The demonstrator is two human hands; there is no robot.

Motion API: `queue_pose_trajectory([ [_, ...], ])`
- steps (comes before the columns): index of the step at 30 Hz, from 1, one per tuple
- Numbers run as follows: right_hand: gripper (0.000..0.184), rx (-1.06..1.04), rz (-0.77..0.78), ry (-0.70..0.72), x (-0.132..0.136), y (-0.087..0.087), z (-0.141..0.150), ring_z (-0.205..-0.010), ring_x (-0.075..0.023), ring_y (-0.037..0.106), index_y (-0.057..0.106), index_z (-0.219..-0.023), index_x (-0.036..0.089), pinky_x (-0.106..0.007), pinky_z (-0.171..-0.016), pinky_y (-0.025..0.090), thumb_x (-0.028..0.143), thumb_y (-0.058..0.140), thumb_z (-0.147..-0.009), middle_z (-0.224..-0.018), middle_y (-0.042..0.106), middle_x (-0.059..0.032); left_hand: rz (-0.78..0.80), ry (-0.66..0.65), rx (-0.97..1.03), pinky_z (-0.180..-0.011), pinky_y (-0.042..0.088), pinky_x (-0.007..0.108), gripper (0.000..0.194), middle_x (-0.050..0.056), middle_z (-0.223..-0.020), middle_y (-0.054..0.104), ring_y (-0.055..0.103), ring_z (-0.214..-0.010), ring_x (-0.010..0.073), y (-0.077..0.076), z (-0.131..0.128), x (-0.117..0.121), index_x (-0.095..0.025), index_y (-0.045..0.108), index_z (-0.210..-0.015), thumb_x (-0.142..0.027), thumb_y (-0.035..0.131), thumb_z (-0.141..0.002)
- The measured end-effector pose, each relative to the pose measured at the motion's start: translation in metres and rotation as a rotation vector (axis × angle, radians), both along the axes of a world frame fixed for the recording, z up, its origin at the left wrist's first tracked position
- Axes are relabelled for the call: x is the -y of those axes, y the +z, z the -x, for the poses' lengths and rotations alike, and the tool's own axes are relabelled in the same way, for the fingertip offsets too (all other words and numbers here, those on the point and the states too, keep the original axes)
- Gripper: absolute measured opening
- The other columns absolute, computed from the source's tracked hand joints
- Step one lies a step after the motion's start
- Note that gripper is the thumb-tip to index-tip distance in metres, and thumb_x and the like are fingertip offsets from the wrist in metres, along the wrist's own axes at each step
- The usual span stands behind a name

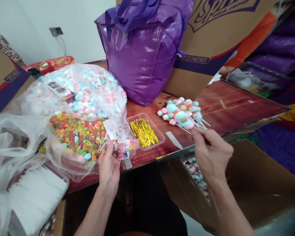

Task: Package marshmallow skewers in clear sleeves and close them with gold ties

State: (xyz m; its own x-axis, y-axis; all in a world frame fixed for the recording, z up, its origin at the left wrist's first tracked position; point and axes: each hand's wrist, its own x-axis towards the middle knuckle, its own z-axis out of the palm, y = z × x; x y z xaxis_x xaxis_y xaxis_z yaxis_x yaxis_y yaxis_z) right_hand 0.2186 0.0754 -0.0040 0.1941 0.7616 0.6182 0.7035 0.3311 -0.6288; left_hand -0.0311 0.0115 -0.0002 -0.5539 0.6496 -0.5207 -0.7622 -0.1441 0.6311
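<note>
You're at a reddish wooden table (226, 101) by a white wall (81, 26) with a socket (56, 31); a purple bag (145, 65) and a carton (199, 75) stand at the back. Your left hand (109, 164) pinches a printed wrapper (127, 144) between thumb and fingers, beside the candy rings (81, 134) in clear plastic. Your right hand (212, 152) is curled closed, its fingertips right at the lower end of the marshmallow skewers (180, 114), which lie piled on the table; I can't tell whether a stick is in its grip. Gold ties (145, 132) fill the tray (162, 137) between your hands. The carton's big lettering is cut off after "Spr"; below it you can read "24BOXES".
</note>
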Motion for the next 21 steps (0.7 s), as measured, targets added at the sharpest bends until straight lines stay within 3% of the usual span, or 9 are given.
queue_pose_trajectory([
  [4, 0.012, -0.069, 0.009, 0.266, 0.058, 0.001, 0.027, -0.071, -0.0162, 0.064, 0.070, -0.093, 0.022, -0.029, -0.068, 0.048, 0.013, 0.063, -0.092, -0.081, 0.069, -0.0007, -0.006, -0.001, 0.001, -0.051, 0.050, 0.017, 0.011, 0.000, -0.077, 0.069, 0.060, -0.055, 0.0061, -0.002, 0.002, -0.001, -0.012, 0.070, -0.089, -0.019, 0.076, -0.083],
  [7, 0.021, -0.008, -0.018, 0.394, 0.078, -0.004, 0.032, -0.073, -0.0150, 0.065, 0.069, -0.097, 0.023, -0.028, -0.069, 0.049, 0.004, 0.063, -0.090, -0.082, 0.070, -0.0005, -0.010, -0.003, -0.002, -0.048, 0.049, 0.017, 0.019, -0.002, -0.074, 0.069, 0.060, -0.054, 0.0062, -0.003, 0.002, 0.000, -0.013, 0.071, -0.090, -0.022, 0.082, -0.078],
  [15, 0.023, 0.144, 0.057, 0.558, 0.079, -0.002, 0.015, -0.080, -0.0175, 0.066, 0.071, -0.103, 0.024, -0.031, -0.075, 0.050, 0.005, 0.062, -0.091, -0.091, 0.071, -0.0035, -0.080, -0.061, -0.186, -0.053, 0.050, 0.020, 0.037, -0.003, -0.072, 0.068, 0.064, -0.060, 0.0101, -0.004, 0.002, 0.008, -0.016, 0.069, -0.081, -0.035, 0.093, -0.060],
  [21, 0.021, -0.003, 0.125, 0.650, 0.083, -0.002, 0.029, -0.076, -0.0152, 0.066, 0.071, -0.097, 0.023, -0.026, -0.069, 0.051, 0.006, 0.060, -0.092, -0.085, 0.070, -0.0022, -0.156, -0.070, -0.369, -0.079, 0.054, 0.025, 0.036, 0.001, -0.090, 0.073, 0.066, -0.077, 0.0111, -0.008, -0.004, 0.013, -0.017, 0.073, -0.090, -0.039, 0.088, -0.067],
])
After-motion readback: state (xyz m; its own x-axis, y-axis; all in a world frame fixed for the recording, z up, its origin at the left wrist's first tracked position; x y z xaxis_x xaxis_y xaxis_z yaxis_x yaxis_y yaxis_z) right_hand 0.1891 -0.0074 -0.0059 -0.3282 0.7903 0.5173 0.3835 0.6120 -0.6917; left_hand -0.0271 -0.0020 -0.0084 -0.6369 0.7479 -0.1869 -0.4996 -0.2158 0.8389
